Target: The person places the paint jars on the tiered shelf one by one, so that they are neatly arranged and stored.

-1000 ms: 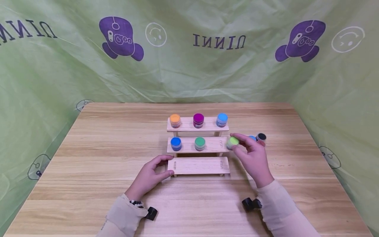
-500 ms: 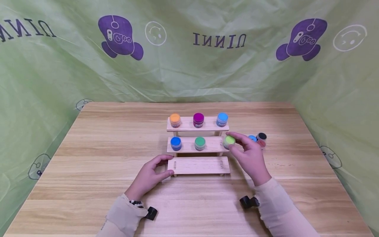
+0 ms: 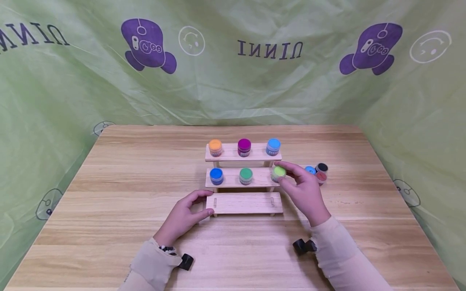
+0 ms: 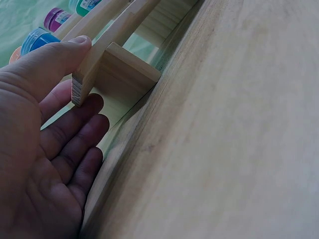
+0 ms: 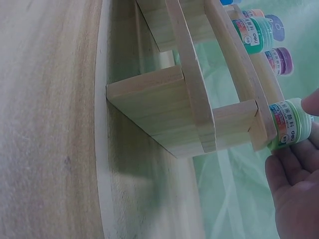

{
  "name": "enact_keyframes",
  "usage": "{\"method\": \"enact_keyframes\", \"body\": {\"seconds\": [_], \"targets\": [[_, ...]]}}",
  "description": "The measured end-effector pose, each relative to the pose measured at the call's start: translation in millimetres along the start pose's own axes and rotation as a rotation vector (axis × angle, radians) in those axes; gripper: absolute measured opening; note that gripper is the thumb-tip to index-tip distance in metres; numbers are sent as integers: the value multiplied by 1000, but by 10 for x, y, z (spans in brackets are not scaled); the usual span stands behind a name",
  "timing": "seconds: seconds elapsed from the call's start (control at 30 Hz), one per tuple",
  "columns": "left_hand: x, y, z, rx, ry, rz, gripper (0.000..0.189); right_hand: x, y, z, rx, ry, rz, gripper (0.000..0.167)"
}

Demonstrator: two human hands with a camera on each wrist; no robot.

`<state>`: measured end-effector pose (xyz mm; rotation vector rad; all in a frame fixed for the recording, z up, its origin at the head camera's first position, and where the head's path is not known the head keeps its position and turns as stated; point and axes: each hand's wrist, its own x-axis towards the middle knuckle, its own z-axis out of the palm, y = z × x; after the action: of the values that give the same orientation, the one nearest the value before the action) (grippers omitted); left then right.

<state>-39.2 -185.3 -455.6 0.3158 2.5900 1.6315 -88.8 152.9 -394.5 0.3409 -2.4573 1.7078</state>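
My right hand [image 3: 305, 193] pinches a light green paint jar [image 3: 279, 172] between thumb and fingers, at the right end of the middle shelf of a three-step wooden rack [image 3: 242, 203]. The right wrist view has this jar [image 5: 285, 123] with its base right at the shelf end. On the left, my left hand [image 3: 185, 216] grips the left end of the lowest shelf, thumb at its front corner and forefinger at the back. Its other fingers hang loosely curled below the board [image 4: 117, 45]. A blue jar [image 3: 216, 176] and a green jar [image 3: 245, 176] share the middle shelf.
Orange [image 3: 215, 148], purple [image 3: 244, 147] and light blue [image 3: 273, 146] jars stand on the top shelf. Right of the rack, blue [image 3: 310, 169], black [image 3: 322, 167] and red [image 3: 321, 177] jars cluster on the table [image 3: 109, 194]. A green printed curtain [image 3: 233, 89] surrounds the table's back and sides.
My right hand has moved left with the light green jar, from beyond the middle shelf's right edge to over its right end. My left hand has stayed put.
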Motion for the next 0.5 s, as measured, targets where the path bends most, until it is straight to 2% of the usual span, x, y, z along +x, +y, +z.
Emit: {"method": "enact_keyframes", "body": {"seconds": [0.23, 0.5], "targets": [[0, 1, 0, 2, -2, -2, 47, 18, -1, 4, 8, -16, 2, 38], [0, 0, 2, 1, -1, -5, 47, 22, 20, 26, 99, -19, -11, 39]]}}
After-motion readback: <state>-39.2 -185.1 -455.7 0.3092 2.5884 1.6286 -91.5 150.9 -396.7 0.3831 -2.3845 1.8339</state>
